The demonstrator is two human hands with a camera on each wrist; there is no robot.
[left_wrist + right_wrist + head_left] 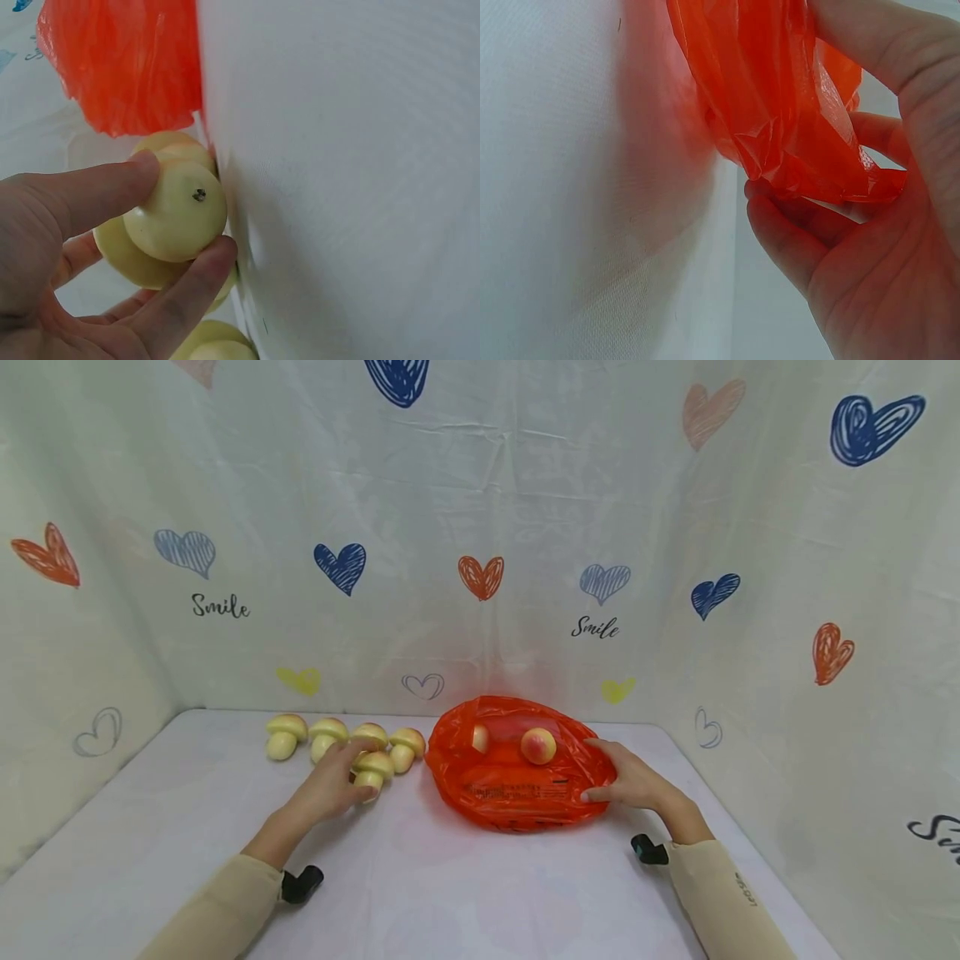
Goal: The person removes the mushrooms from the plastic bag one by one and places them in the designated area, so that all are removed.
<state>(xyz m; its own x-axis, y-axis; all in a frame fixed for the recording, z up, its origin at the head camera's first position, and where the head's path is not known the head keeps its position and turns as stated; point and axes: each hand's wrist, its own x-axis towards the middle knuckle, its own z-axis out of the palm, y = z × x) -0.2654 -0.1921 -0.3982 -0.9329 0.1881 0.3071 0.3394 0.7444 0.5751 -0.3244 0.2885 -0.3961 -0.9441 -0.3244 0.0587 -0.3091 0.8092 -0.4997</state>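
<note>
Head view: the left hand (333, 783) grasps a mushroom-shaped piece (374, 766) above the counter (465, 902), thumb at its 6 o'clock side; the piece's cap points to 1 o'clock and its stem to 7 o'clock, the long axis running between them; four similar pieces (286, 724) form a row from its 10 to its 2 o'clock, caps up; at its 3 o'clock lies a red bag (517, 814), its mouth facing the wearer, with two rounded yellow-and-red items (538, 746) inside; the right hand (636, 777) grips the bag's rim at 3 o'clock.

Left wrist view: the held piece is pinched between thumb at 10 o'clock and a finger at 5 o'clock; its dark-pitted stem end faces the lens, the cap lying behind toward 7 o'clock, so the long axis is strongly foreshortened; the bag appears at 11 o'clock.

Right wrist view: the fingers (780, 232) hold crumpled bag film against the thumb at 1 o'clock.
</note>
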